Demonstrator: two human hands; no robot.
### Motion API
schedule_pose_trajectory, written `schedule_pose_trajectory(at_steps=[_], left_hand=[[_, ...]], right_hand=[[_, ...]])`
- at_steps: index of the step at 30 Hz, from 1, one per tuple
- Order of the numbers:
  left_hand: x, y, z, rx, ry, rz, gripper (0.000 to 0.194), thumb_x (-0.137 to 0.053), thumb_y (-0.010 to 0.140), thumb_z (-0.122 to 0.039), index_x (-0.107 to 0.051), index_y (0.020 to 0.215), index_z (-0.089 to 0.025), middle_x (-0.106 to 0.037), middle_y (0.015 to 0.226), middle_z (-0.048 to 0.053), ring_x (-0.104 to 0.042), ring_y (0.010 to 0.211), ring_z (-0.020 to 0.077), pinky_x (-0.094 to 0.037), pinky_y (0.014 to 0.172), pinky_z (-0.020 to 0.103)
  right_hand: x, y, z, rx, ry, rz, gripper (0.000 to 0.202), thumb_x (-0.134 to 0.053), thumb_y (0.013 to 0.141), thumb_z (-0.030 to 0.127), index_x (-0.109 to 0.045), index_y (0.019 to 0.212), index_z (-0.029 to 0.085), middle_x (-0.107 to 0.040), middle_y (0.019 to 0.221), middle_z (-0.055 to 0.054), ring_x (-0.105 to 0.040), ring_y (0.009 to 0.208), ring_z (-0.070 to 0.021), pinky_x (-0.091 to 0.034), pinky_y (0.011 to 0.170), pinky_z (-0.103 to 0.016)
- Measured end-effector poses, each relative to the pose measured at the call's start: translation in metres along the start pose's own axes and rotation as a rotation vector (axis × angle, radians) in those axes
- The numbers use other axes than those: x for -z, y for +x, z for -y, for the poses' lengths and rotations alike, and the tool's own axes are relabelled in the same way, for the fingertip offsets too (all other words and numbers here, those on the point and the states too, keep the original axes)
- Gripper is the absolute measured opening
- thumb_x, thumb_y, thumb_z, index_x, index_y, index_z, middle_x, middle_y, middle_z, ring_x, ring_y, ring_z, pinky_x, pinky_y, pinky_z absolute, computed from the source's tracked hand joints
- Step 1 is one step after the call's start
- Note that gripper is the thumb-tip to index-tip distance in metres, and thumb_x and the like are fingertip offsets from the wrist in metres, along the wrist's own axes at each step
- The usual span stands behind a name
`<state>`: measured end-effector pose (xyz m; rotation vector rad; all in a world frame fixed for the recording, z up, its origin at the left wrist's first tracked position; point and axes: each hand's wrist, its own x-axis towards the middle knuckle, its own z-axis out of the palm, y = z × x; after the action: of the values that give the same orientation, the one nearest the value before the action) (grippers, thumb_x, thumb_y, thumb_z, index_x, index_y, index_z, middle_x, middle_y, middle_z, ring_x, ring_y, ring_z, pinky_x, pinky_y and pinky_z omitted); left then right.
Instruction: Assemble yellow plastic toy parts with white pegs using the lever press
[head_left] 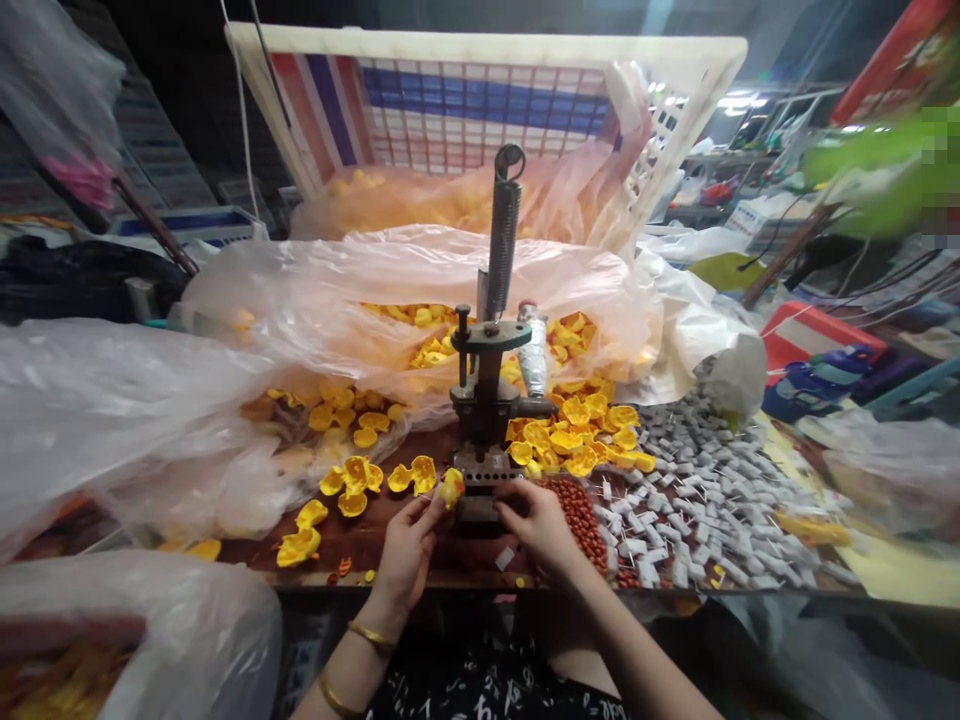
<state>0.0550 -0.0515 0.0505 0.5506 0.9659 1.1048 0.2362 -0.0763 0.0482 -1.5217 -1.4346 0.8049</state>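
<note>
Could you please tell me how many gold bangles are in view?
2: one bangle by the left hand, another bangle farther up that forearm; more may lie off-frame.

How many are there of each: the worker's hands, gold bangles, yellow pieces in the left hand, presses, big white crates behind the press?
Left hand and right hand: 2
Gold bangles: 2
Held yellow piece: 1
Press: 1
White crate: 1
Total: 7

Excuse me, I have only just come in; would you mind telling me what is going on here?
A person's left hand holds a small yellow piece in front of a metal press. The right hand is near the press's base, fingers bent; whether they grip anything is too small to tell. Loose yellow shells lie around the press, with red beads and grey-white pieces to the right.
</note>
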Motion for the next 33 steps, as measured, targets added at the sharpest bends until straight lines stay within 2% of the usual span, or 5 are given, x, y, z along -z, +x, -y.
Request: schedule_pose_trajectory(at_steps=[3,6,18,29,33], left_hand=[[-0.005,-0.002,0.002,0.003,-0.013,0.048,0.037,-0.082,0.06,-0.031,-0.072,0.089,-0.011,-0.072,0.094,0.01,-0.066,0.086,0.0199,-0.051,0.076,0.028],[-0.006,-0.002,0.001,0.017,-0.051,0.069,0.034,-0.082,0.06,-0.03,-0.072,0.088,-0.012,-0.072,0.095,0.011,-0.066,0.091,0.0227,-0.051,0.08,0.031],[-0.004,-0.005,-0.001,0.047,-0.126,0.096,0.029,-0.082,0.061,-0.029,-0.073,0.084,-0.013,-0.072,0.093,0.01,-0.065,0.095,0.0242,-0.05,0.087,0.033],[0.0,-0.006,-0.007,0.076,-0.004,0.137,0.031,-0.081,0.061,-0.03,-0.074,0.085,-0.012,-0.073,0.089,0.012,-0.066,0.087,0.0227,-0.049,0.08,0.03],[0.003,0.002,-0.009,0.067,0.094,0.191,0.033,-0.08,0.062,-0.032,-0.074,0.089,-0.013,-0.073,0.09,0.011,-0.066,0.085,0.0209,-0.047,0.081,0.029]], right_hand=[[-0.025,0.001,0.015,-0.01,0.293,0.061,0.012,-0.059,0.073,0.023,-0.067,0.079,0.017,-0.07,0.078,-0.004,-0.064,0.073,-0.0173,-0.051,0.069,-0.028],[-0.038,0.002,0.018,-0.047,0.405,0.052,0.014,-0.061,0.074,0.027,-0.068,0.079,0.017,-0.07,0.076,-0.005,-0.065,0.073,-0.0183,-0.052,0.069,-0.029],[-0.037,0.002,0.017,-0.143,0.553,0.019,0.025,-0.072,0.067,0.039,-0.069,0.077,0.016,-0.07,0.076,-0.007,-0.064,0.071,-0.0197,-0.053,0.07,-0.033],[-0.036,0.001,0.012,-0.196,0.582,0.059,0.03,-0.076,0.062,0.041,-0.069,0.075,0.016,-0.07,0.075,-0.007,-0.065,0.071,-0.0202,-0.053,0.07,-0.034],[-0.035,0.009,-0.001,-0.081,0.343,0.029,0.017,-0.071,0.066,0.033,-0.069,0.069,0.017,-0.068,0.07,-0.006,-0.062,0.068,-0.019,-0.05,0.066,-0.03]])
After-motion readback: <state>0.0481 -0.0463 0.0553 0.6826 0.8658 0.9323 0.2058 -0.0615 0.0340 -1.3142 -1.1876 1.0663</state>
